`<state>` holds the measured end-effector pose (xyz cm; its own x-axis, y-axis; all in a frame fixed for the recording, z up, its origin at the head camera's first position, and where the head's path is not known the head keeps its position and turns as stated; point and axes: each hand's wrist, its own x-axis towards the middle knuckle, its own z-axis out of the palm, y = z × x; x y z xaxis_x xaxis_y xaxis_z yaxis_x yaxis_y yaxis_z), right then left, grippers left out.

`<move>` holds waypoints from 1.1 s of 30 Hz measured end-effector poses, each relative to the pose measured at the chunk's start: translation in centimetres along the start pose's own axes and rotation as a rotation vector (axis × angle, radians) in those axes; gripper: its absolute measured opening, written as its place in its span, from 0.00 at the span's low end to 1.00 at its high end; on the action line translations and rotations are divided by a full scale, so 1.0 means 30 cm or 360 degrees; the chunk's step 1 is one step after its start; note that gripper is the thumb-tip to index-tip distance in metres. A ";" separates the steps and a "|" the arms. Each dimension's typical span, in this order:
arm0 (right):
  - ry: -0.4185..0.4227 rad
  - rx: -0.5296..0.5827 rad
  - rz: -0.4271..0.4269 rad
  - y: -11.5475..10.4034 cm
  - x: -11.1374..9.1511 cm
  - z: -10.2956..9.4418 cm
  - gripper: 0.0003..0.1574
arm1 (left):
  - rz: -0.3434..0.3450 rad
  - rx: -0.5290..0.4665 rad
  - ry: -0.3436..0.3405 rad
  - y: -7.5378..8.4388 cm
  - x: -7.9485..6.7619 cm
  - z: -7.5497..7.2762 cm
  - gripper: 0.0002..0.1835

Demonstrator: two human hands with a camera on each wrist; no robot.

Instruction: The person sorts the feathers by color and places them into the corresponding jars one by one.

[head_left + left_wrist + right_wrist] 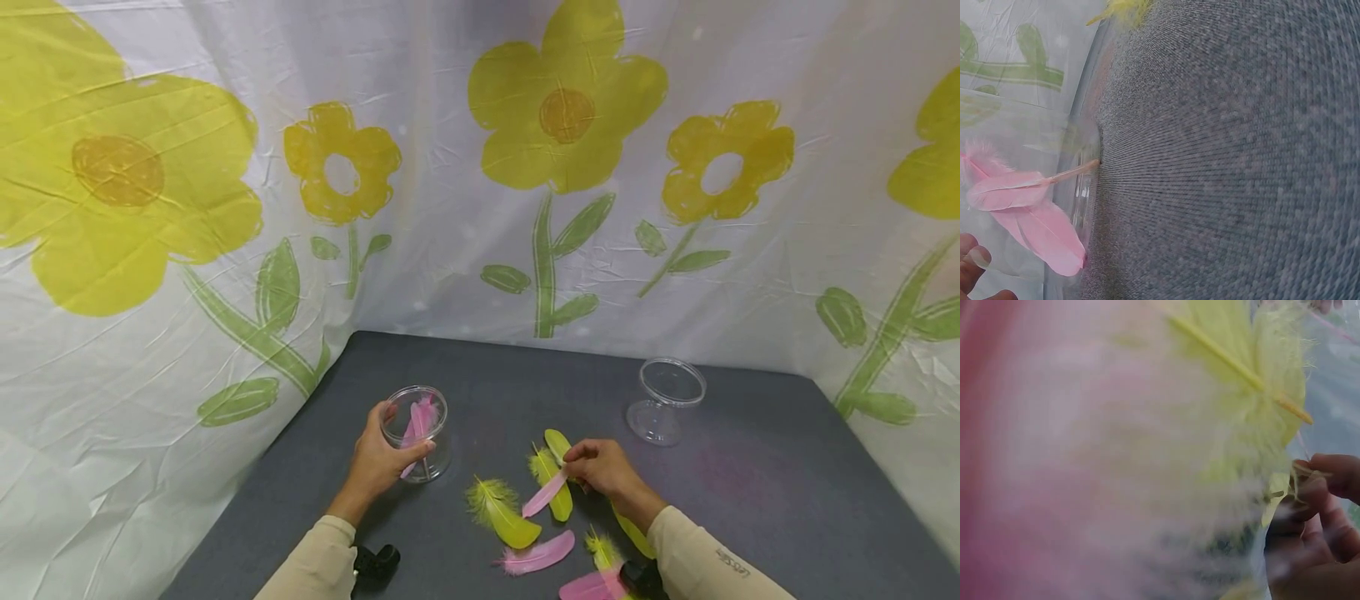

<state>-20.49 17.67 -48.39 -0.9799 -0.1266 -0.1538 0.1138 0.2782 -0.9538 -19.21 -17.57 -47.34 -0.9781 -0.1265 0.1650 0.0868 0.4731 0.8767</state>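
Note:
My left hand (377, 460) grips a clear round jar (437, 461) on the left of the table, thumb over its near side. Pink feathers (422, 419) stand inside; in the left wrist view the pink feathers (1035, 231) show through the clear wall. Over the table's middle, my right hand (611, 477) pinches one end of a pink feather (545, 494) between thumb and fingertips. Beneath and beside it lie yellow feathers (561, 502). A blurred feather close to the lens covers much of the right wrist view, hiding part of the right hand (1316, 519).
Another clear jar (660, 425) stands at the back right. Nearer me lie a curled yellow feather (510, 523), a pink feather (538, 554) and more feathers by the right sleeve. A flower-printed white cloth (435, 275) hangs behind the dark table (480, 375).

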 end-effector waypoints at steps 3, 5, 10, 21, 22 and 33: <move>-0.0002 0.0023 -0.0004 -0.003 -0.004 -0.002 0.08 | -0.0001 0.0002 0.0003 0.002 -0.001 0.000 0.57; 0.0001 0.0056 -0.0011 -0.008 -0.005 -0.007 0.08 | -0.0003 0.0004 0.0002 0.002 -0.002 0.000 0.57; 0.0040 0.0152 -0.0061 -0.038 -0.002 -0.032 0.09 | -0.0001 0.0006 0.0005 0.000 -0.001 0.001 0.57; 0.0165 0.0257 -0.0130 -0.146 0.002 -0.120 0.05 | 0.0003 0.0023 0.0015 -0.005 0.000 0.001 0.57; 0.0172 0.0281 -0.0149 -0.152 0.006 -0.128 0.05 | 0.0003 0.0023 0.0016 -0.005 0.000 0.001 0.57; 0.0208 0.0378 -0.0288 -0.282 0.040 -0.189 0.09 | 0.0015 0.0023 0.0023 -0.006 0.001 0.000 0.57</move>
<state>-23.55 20.55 -39.03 -0.9987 -0.0263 0.0432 -0.0440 0.0306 -0.9986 -19.25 -17.66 -47.50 -0.9745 -0.1345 0.1796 0.0929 0.4868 0.8685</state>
